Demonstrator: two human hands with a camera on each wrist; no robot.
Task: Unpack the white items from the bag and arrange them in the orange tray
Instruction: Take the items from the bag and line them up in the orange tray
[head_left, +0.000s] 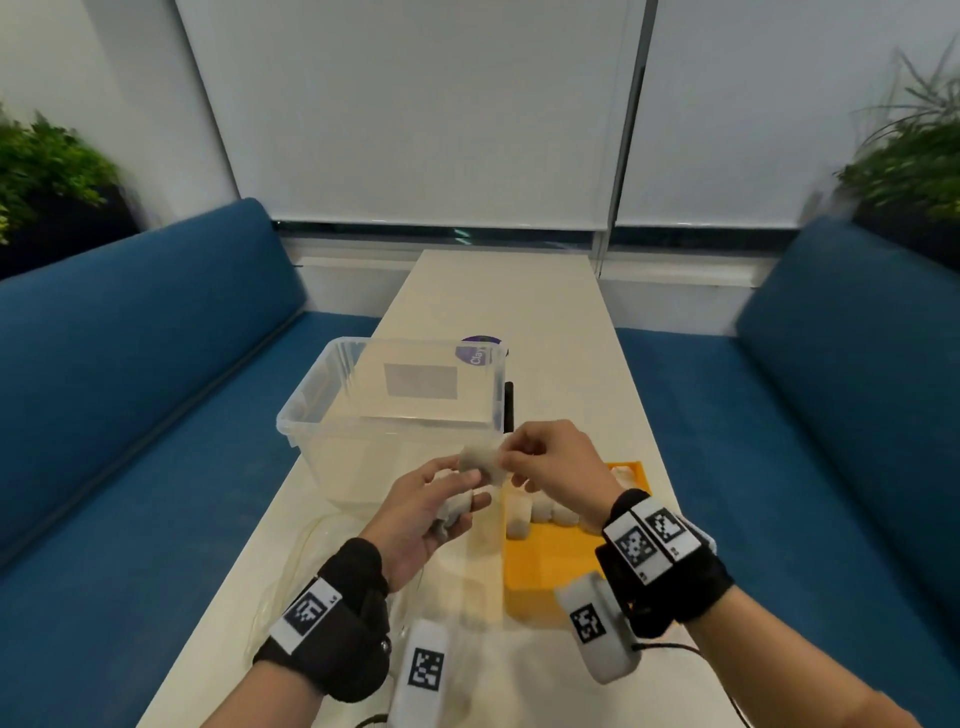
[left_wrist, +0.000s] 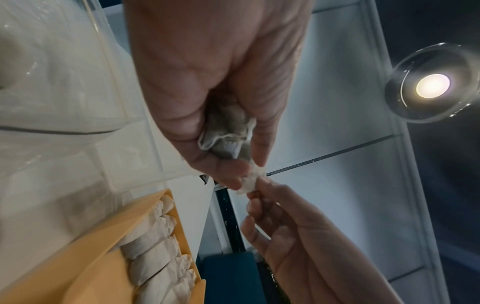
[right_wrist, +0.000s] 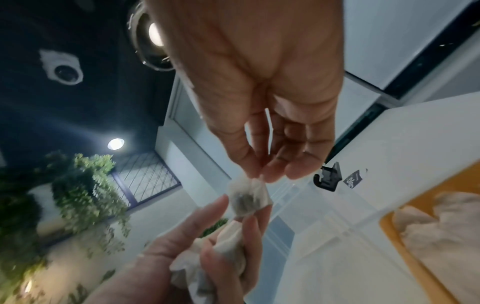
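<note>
Over the table, my left hand (head_left: 470, 488) grips a bunch of small white sachets (left_wrist: 228, 131) in its curled fingers. One white sachet (head_left: 480, 460) sticks up from the bunch, and my right hand (head_left: 506, 460) pinches its top edge between thumb and forefinger; the right wrist view shows that sachet (right_wrist: 249, 197) still touching the left thumb. The orange tray (head_left: 540, 566) lies below my right hand, with a row of several white sachets (head_left: 540, 512) along its far side. The clear plastic bag (head_left: 311, 551) lies flat on the table under my left wrist.
A clear plastic box (head_left: 322, 400) stands just beyond my hands, left of the tray. Behind it lies a purple round lid (head_left: 480, 349), and a black object (head_left: 509, 410) at the box's right side. Blue benches (head_left: 130, 415) flank the narrow table.
</note>
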